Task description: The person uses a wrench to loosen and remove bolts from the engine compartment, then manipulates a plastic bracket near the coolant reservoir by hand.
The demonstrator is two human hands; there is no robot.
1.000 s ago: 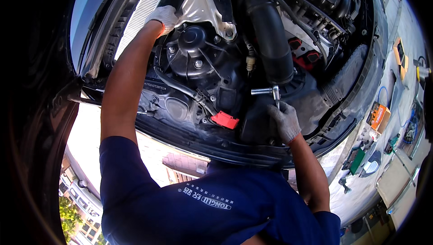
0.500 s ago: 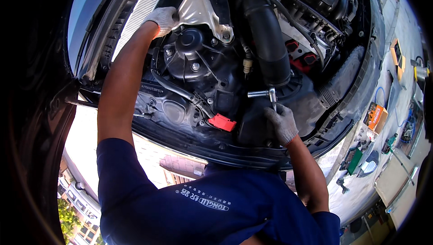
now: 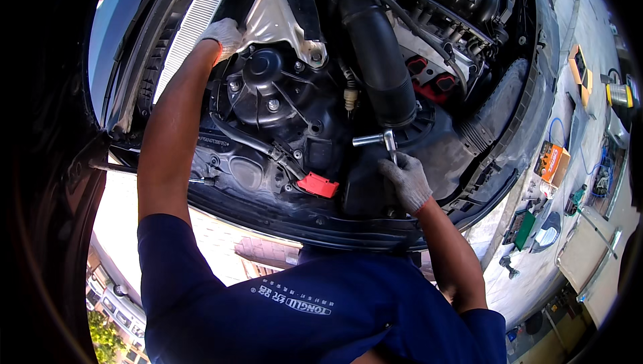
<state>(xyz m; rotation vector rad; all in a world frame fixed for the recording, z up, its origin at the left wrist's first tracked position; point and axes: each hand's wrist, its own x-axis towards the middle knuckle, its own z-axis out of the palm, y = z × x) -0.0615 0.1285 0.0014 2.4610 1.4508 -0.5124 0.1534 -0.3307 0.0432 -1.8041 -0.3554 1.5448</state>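
Observation:
My gloved left hand [image 3: 221, 37] reaches up between the white pleated filter [image 3: 187, 46] and the silver metal bracket [image 3: 271, 19], fingers curled at the bracket's edge; what they grip is hidden. My gloved right hand [image 3: 406, 182] is closed on the handle of a ratchet with a socket attachment [image 3: 370, 139], held just below the large black intake hose [image 3: 375, 62]. Between the hands lie a black strut mount with a round cap [image 3: 262, 66] and a red plastic terminal cover [image 3: 317, 185].
The engine [image 3: 449, 2] fills the upper right of the bay. A metal prop rod [image 3: 117, 166] is at the left. On the pale ground at right lie cardboard boxes [image 3: 556, 164], a green tool case [image 3: 522, 229] and other tools. A parked vehicle [image 3: 114, 304] shows at lower left.
The whole scene, both hands included, has shifted left in the picture, and its upper part slightly down. My hands keep their holds beside the bracket and on the ratchet.

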